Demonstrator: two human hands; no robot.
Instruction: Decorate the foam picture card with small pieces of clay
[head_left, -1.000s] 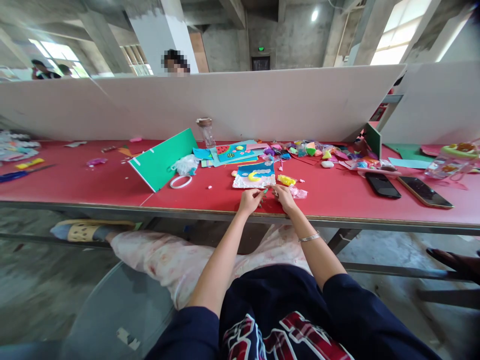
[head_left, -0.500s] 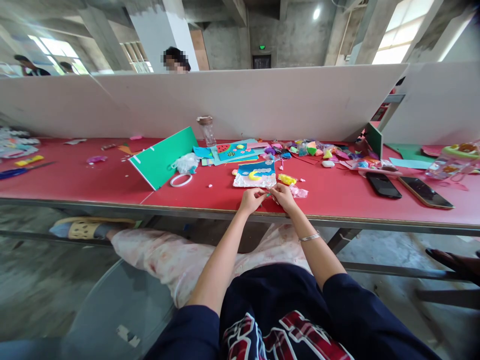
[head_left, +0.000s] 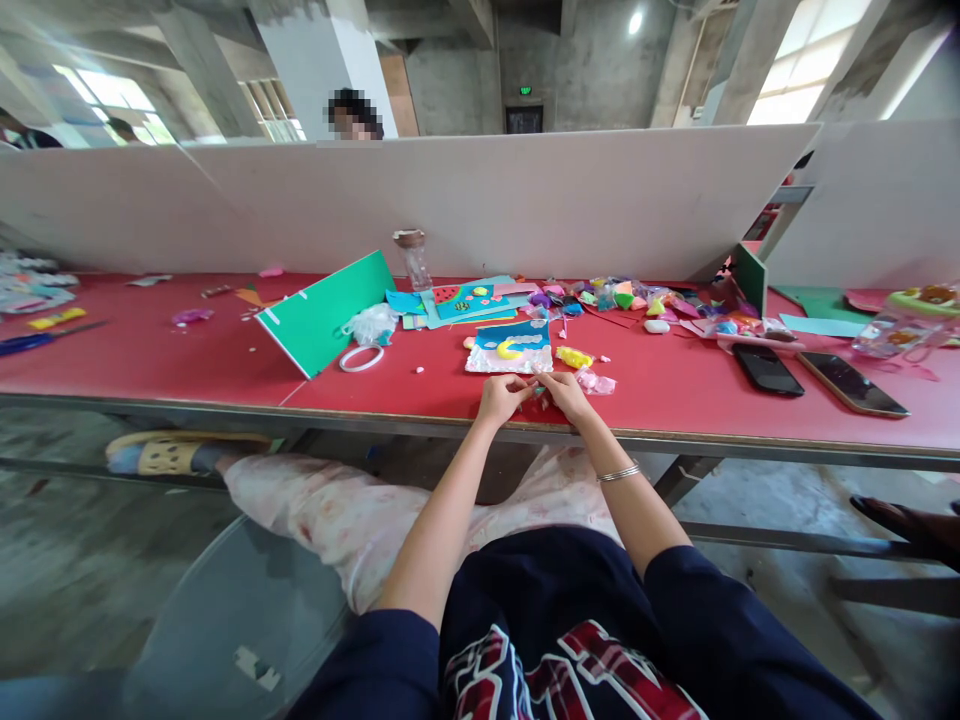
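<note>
The left hand (head_left: 501, 398) and the right hand (head_left: 568, 393) meet at the near edge of the red bench (head_left: 225, 360), fingertips drawn narrow and pinched together on a small green piece (head_left: 535, 389) held between them. The piece is too small to tell what it is made of. It sits just above the bench top, right in front of the blue picture card (head_left: 512, 348), which lies flat and carries a yellow crescent and white puffs. A silver bangle (head_left: 619, 473) circles the right wrist.

Just right of the hands lie a yellow lump (head_left: 574, 357) and a crumpled clear wrapper (head_left: 597, 381). Farther back spreads a heap of coloured clay packets (head_left: 622, 297) and a card with a watermelon slice (head_left: 461, 298). To the left a green board (head_left: 324, 312) leans tilted, with a white ring (head_left: 361, 359) and a clear bag (head_left: 370, 326) beside it; a clear jar (head_left: 413, 259) stands upright behind. Two dark phones (head_left: 765, 368) lie flat on the right, well apart from the hands.

White partition panels (head_left: 525, 200) run along the far side of the bench, and another person's head shows above them. Beyond are concrete columns and bright windows.
</note>
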